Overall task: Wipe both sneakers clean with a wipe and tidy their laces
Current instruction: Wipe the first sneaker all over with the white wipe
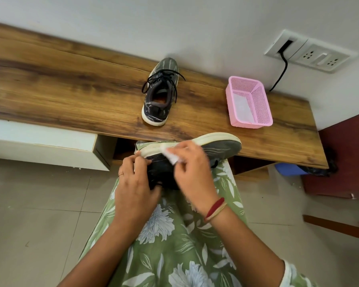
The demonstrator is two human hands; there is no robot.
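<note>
My left hand curls tight round the heel end of the sneaker, holding it tipped sideways over my lap, pale sole uppermost. My right hand, wrist bent, fingers bunched, pinches the white wipe against that sole's rim. Beyond, the other sneaker stands upright on the surface, laces splayed. To its right sits the pink basket.

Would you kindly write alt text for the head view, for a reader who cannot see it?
A person's right hand presses a white wipe to the pale sole of a dark sneaker gripped by the left hand. A second sneaker and a pink basket sit on the wooden bench.
</note>
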